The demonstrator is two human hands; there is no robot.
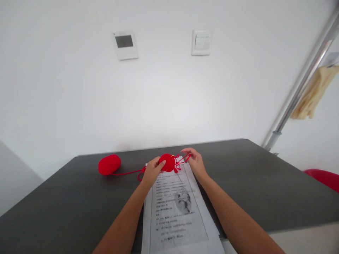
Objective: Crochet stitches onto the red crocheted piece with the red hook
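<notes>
A rounded red yarn piece, probably crocheted or knitted, is held up over the top of the printed sheets. My left hand grips its left side, thumb lying on the front. Loose red yarn strands hang tangled at its right edge, and a tiny yellow item shows at its top, too small to name. My right hand is closed on some of these strands, drawn out to the right of the piece. From a red yarn ball on the left, one strand runs towards my left hand.
The dark table stands against a white wall bearing a control panel and a light switch. To the right are a metal pole, a hanging yellowish cloth and a red rounded object.
</notes>
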